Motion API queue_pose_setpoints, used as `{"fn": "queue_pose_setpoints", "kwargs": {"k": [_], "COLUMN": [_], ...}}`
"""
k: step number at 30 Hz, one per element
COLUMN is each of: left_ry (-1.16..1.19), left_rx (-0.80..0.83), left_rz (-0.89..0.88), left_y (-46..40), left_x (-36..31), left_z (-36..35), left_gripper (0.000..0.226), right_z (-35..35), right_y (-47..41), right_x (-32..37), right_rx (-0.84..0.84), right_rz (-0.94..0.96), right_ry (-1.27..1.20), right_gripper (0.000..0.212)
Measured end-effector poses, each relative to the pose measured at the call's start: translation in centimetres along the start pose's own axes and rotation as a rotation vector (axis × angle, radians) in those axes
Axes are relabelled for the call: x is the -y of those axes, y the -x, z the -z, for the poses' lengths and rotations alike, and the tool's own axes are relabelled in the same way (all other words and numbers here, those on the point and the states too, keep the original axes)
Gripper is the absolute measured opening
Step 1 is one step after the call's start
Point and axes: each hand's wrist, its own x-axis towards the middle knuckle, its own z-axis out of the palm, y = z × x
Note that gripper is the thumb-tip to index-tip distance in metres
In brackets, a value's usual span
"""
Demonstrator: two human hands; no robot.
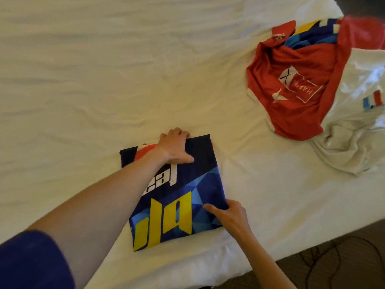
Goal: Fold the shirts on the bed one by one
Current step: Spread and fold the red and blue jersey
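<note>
A blue shirt (200, 197) with yellow and white lettering lies folded into a rectangle on the white bed (93, 80), near its front edge. My left hand (175, 148) grips the folded shirt's far edge, fingers curled over it and thumb on top. My right hand (229, 217) holds the shirt's right edge, thumb on top and fingers tucked under. An unfolded red shirt (291, 113) with a white print lies crumpled at the right. A white shirt (358, 126) lies crumpled beside it, partly under it.
A blue and yellow patterned garment (312, 34) shows behind the red shirt at the far right. The bed's front edge runs diagonally at the lower right, with dark floor and cables (333, 257) beyond it. The wrinkled sheet stretches left and far.
</note>
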Motion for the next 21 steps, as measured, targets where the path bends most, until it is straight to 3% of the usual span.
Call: {"fn": "queue_pose_setpoints", "kwargs": {"k": [3,5,9,12,15,18,21], "left_ry": [-0.033,-0.057,0.087,0.224,0.529,0.825,1.036], "left_rx": [0.216,0.311,0.363,0.282,0.148,0.023,-0.081], "left_rz": [0.06,0.062,0.05,0.006,-0.047,-0.126,-0.231], "left_y": [-1.9,-2.3,-2.7,-2.6,-2.3,-1.8,-0.3], "left_x": [-1.1,-1.5,-2.0,-2.7,-4.6,-7.4,-9.3], "left_z": [1.7,2.1,1.4,1.5,3.5,7.5,11.8], "left_gripper": [0.08,0.072,0.027,0.019,0.015,0.013,0.014], "right_z": [0.4,0.6,0.7,1.5,3.8,7.7,11.7], "right_y": [-0.2,-0.3,0.1,0.5,0.4,0.4,1.5], "right_x": [-0.6,-0.8,-1.7,-1.4,0.0,2.8,6.3], "right_rx": [0.076,0.118,0.099,0.029,-0.074,-0.101,-0.077], "right_rz": [-0.027,-0.027,-0.006,-0.099,-0.157,0.079,0.408], "right_ry": [0.009,0.004,-0.166,-0.58,-1.097,-1.342,-1.292], "right_gripper": [0.043,0.036,0.025,0.021,0.021,0.03,0.034]}}
